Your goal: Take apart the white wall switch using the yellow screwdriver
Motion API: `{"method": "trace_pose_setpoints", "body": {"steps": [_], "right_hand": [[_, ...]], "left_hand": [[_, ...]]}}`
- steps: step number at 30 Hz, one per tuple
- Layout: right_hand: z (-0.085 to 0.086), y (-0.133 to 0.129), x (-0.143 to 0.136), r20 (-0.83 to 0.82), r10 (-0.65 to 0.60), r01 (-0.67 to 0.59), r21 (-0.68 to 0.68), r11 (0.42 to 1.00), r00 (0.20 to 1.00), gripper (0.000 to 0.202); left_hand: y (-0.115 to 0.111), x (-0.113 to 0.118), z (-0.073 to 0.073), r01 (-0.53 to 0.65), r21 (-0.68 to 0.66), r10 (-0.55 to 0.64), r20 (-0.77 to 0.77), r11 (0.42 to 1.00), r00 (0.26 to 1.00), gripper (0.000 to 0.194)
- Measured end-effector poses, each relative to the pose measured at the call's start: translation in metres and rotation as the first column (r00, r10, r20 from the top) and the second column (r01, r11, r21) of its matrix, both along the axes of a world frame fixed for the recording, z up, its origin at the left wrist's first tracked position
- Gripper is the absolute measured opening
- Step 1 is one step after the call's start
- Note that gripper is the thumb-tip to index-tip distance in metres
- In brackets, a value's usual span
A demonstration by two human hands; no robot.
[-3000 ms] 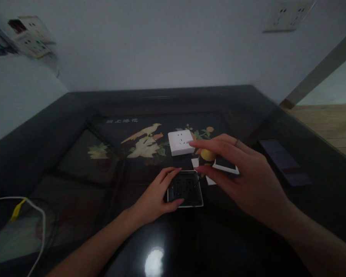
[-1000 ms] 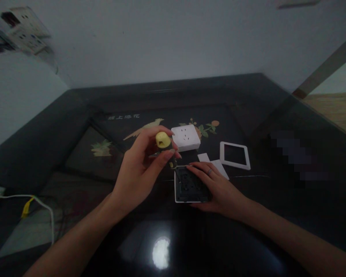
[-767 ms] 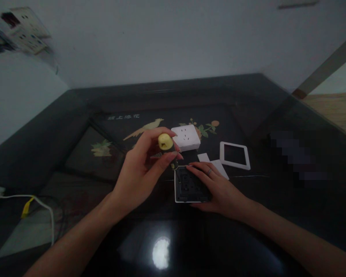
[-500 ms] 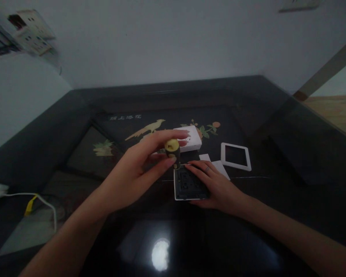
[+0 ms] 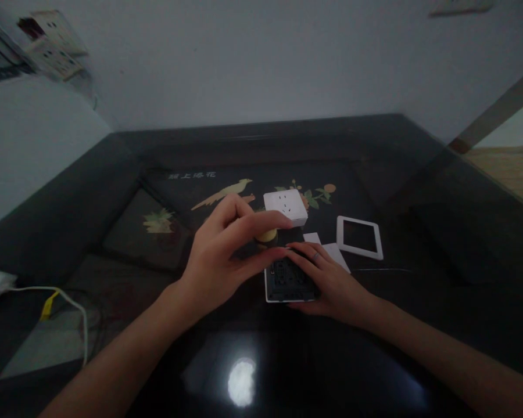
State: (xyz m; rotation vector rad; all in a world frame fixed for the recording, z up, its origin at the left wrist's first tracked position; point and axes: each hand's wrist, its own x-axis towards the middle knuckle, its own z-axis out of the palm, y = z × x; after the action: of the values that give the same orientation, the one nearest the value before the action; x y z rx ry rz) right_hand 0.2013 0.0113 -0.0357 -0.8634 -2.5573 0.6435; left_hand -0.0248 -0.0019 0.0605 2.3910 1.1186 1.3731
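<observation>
A short screwdriver with a yellow-capped handle [image 5: 267,235] stands nearly upright in my left hand [image 5: 226,249], between thumb and curled fingers. Most of its handle and its tip are hidden by that hand. Below it lies a wall socket [image 5: 290,284], back side up, its dark back edged by a white rim. My right hand [image 5: 326,276], wearing a ring, grips this socket along its right side, with fingers over the top edge. The two hands nearly touch at the socket's upper edge.
A white socket [image 5: 285,204] rests face up behind my hands. To the right are a white frame [image 5: 359,238] and white pieces [image 5: 335,255]. A white cable [image 5: 72,302] with a yellow tag runs along the left of the glossy dark table [image 5: 226,371].
My left hand has turned around the screwdriver, with thumb and index finger shifted to the right and the handle now more covered. My right hand keeps hold of the socket.
</observation>
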Motion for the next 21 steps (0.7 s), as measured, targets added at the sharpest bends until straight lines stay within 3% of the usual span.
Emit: {"method": "trace_pose_setpoints", "body": {"steps": [3,6,8,11,17,21], "right_hand": [[-0.001,0.000,0.001,-0.004,-0.002,0.002,-0.002,1.000,1.000,0.090],[-0.001,0.000,0.002,-0.014,0.008,-0.008,0.003,1.000,1.000,0.087],[-0.001,-0.001,0.002,-0.005,0.010,-0.010,0.005,1.000,1.000,0.086],[0.000,-0.001,0.002,0.016,0.012,-0.012,0.003,1.000,1.000,0.086],[-0.001,0.000,0.001,0.012,0.007,-0.007,0.021,1.000,1.000,0.087],[-0.002,-0.001,0.001,-0.005,0.001,-0.001,0.035,0.999,1.000,0.087]], "left_hand": [[-0.004,0.000,0.007,0.019,-0.120,-0.019,0.008,0.993,1.000,0.029],[-0.009,-0.007,0.021,0.093,-0.338,-0.093,0.017,0.937,0.996,0.041],[-0.011,-0.013,0.027,0.107,-0.403,-0.112,0.011,0.909,0.994,0.048],[-0.008,-0.016,0.024,0.076,-0.334,-0.093,-0.035,0.939,0.995,0.045],[0.001,-0.003,-0.001,0.055,-0.016,-0.055,0.025,0.998,0.998,0.031],[-0.002,0.001,0.001,0.049,-0.014,-0.050,-0.018,0.999,0.999,0.031]]}}
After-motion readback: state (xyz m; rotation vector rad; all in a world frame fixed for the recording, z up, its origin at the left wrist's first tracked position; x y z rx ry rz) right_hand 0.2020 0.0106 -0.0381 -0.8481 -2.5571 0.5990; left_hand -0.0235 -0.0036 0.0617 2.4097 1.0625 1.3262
